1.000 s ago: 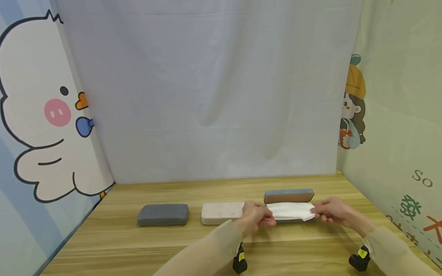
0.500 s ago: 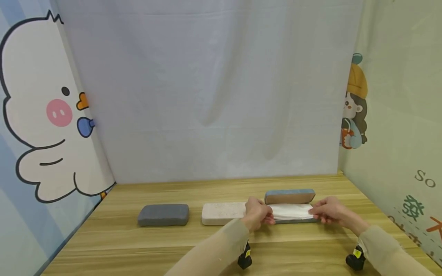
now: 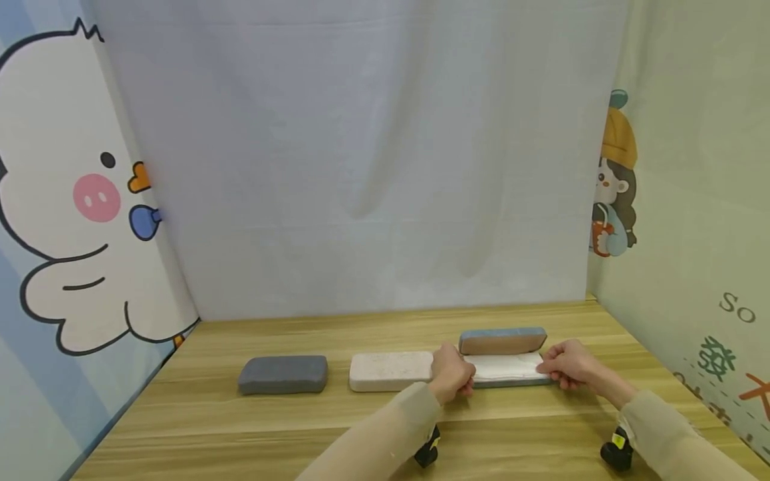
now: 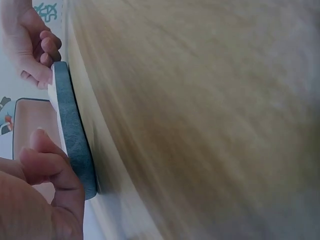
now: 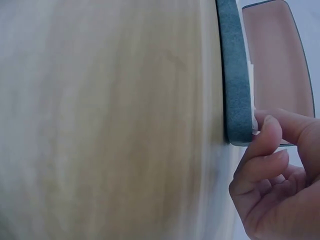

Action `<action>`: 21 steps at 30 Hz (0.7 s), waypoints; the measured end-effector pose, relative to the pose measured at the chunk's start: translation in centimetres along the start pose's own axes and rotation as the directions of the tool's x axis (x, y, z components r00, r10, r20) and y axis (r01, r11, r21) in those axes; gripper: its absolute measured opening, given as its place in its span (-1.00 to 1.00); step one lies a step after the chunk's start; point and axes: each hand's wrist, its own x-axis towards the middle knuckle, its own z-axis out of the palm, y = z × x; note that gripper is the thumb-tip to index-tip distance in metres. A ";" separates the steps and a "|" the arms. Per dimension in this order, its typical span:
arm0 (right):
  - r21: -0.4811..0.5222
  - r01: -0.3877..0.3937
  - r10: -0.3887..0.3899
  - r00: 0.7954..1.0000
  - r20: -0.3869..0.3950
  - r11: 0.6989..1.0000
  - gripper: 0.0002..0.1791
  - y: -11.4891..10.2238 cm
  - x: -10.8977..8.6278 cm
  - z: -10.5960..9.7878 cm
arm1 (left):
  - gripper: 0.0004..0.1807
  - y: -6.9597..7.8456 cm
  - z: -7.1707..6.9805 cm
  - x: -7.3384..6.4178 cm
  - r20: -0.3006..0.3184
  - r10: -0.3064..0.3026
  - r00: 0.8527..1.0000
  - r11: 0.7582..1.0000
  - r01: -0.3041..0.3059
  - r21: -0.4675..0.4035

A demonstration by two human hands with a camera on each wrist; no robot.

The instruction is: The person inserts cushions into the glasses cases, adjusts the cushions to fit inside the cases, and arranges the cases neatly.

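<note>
A blue glasses case (image 3: 511, 383) stands with its lid (image 3: 502, 342) raised, showing a tan lining. Inside its base lies a white cloth (image 3: 505, 368), spread nearly from end to end. At the left end, my left hand (image 3: 450, 374) pinches the cloth's edge with curled fingers. My right hand (image 3: 573, 365) pinches the opposite end between thumb and forefinger; the right wrist view shows these fingertips (image 5: 270, 127) at the case's corner, by a small white edge. My left fingers (image 4: 52, 160) partly cover the near end in the left wrist view.
To the left of my left hand sits a closed off-white case (image 3: 391, 371). Farther left is a closed dark grey case (image 3: 283, 374). All rest on a wooden table (image 3: 301, 434), with a pale curtain (image 3: 385, 167) behind and printed side walls.
The cloth has gone down from above the blue case into its base and lies flatter, exposing the case's front edge. Both hands moved with it, the left slightly up.
</note>
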 end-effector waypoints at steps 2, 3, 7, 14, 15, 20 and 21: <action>-0.008 -0.003 0.002 1.000 -0.009 1.000 -0.81 0.0 0.1 0.1 | -0.70 -0.1 0.0 0.0 0.000 0.003 1.000 1.000 -0.003 0.018; -0.012 -0.008 0.008 1.000 -0.017 1.000 -0.80 0.0 0.0 0.1 | -0.69 -0.2 0.0 0.0 0.004 0.008 1.000 1.000 -0.009 0.025; -0.024 0.000 -0.001 1.000 -0.028 1.000 -0.79 0.0 0.0 0.3 | -0.72 -0.4 0.1 -0.1 0.051 0.003 0.999 0.999 -0.005 0.051; -0.066 0.053 -0.053 0.999 0.007 0.996 -0.72 0.0 -0.4 -0.2 | -0.50 -0.6 0.1 -0.7 0.132 -0.089 0.987 0.994 0.097 -0.055; -0.072 0.067 -0.065 0.998 0.021 0.995 -0.66 0.0 -0.5 -0.4 | -0.40 -0.6 -0.1 -0.8 0.148 -0.095 0.984 0.992 0.107 -0.074; -0.075 0.141 -0.128 0.979 0.156 0.987 -0.12 0.4 -0.4 -2.0 | -0.12 -0.2 -1.2 -0.9 0.221 -0.106 0.969 0.977 0.142 -0.156; -0.065 0.155 -0.140 0.972 0.188 0.986 -0.01 0.6 -0.2 -2.2 | -0.09 -0.2 -1.3 -0.9 0.230 -0.107 0.967 0.976 0.146 -0.160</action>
